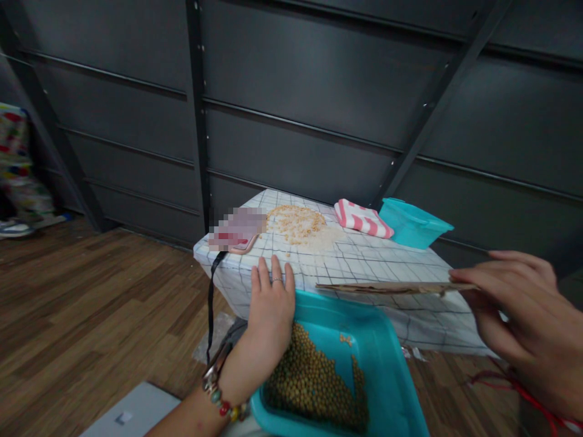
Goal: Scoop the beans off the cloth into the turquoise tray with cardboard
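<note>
My left hand (pixel 270 315) grips the near left rim of a teal plastic tub (pixel 387 376) and holds it against the table's front edge; three fingers show flat on the white checked cloth (pixel 364 258). The tub holds a heap of small round tan beans (pixel 314 382). My right hand (pixel 519 321) pinches the right end of a flat piece of brown cardboard (pixel 392 287), held level and edge-on over the tub's far rim. A pile of pale yellow beans (pixel 296 221) lies on the cloth further back.
A pink-and-white striped cloth (pixel 362 218) and a second teal container (pixel 412 223) sit at the table's back right. A blurred-out flat thing with a black strap (pixel 212 303) hangs over the left edge. Dark panelled wall behind, wood floor to the left.
</note>
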Demonstrator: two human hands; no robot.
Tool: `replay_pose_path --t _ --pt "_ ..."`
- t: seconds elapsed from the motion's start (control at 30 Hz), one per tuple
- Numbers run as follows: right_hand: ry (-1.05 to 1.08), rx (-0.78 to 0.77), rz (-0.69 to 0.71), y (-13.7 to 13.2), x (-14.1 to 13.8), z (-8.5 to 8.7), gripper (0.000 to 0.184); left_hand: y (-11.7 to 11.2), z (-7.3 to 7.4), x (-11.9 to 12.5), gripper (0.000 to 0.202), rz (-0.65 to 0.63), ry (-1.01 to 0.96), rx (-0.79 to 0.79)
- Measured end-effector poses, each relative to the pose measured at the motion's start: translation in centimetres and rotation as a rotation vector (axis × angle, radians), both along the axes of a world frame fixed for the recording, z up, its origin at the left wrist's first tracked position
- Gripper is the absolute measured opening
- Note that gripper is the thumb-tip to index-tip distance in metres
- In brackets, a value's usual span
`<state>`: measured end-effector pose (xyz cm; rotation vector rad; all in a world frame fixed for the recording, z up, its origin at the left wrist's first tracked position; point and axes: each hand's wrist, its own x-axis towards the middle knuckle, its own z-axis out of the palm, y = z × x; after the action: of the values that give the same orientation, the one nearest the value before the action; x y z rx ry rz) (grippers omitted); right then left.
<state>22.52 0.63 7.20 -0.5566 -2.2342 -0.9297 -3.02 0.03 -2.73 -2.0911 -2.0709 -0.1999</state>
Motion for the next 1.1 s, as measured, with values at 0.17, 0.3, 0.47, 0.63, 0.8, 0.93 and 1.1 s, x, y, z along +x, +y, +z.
replay_pose_path --t 0.17,0.3,0.47,0.63,0.8,0.93,1.1 --pt "-0.048 0.029 0.026 0.4 -1.1 -0.3 0.033 0.0 0.0 0.0 0.052 0.003 -0.01 0.004" --pt "-0.092 0.081 -0.024 1.3 -2.0 -0.8 0.034 0.0 0.1 0.1 0.052 0.003 -0.006 -0.004" --pt "-0.096 0.163 -0.081 3.5 -2.4 -1.6 0.035 0.0 0.0 0.0 0.051 0.009 -0.006 0.004" --pt "-0.026 0.163 -0.084 3.7 -2.2 -1.1 0.035 0.0 0.0 0.0 0.052 0.007 -0.005 0.01" --pt "-0.016 0.107 -0.039 1.8 -2.7 -0.3 0.036 0.0 0.0 -0.1 0.055 0.017 -0.008 0.008" --pt "-0.078 0.105 0.021 1.6 -3.7 -0.8 0.033 -0.1 0.2 -0.1 0.059 0.038 -0.012 -0.001" --pt "-0.129 0.159 -0.054 3.0 -4.5 -1.3 0.035 -0.4 0.6 -0.1 0.058 0.034 -0.019 0.004"
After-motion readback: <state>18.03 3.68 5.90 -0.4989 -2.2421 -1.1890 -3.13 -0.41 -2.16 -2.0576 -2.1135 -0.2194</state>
